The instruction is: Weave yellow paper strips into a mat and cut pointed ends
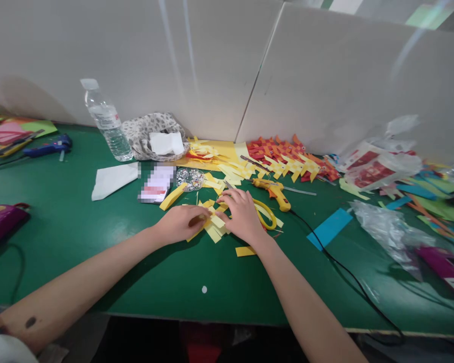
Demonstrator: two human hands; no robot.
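Green table (155, 282), pale wall (136, 60) behind; left hand (183, 223) pinches yellow paper strip (217, 222); right hand (244, 214) just beside, fingers curved, grip unclear.

1 view: head-worn, fairly near, above green table (155, 282), facing forward and down over hands (182, 223) (wall (136, 55) beyond).

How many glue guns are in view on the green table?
2: a blue glue gun at far left, and a yellow glue gun right of the right hand. Clutter may hide others.
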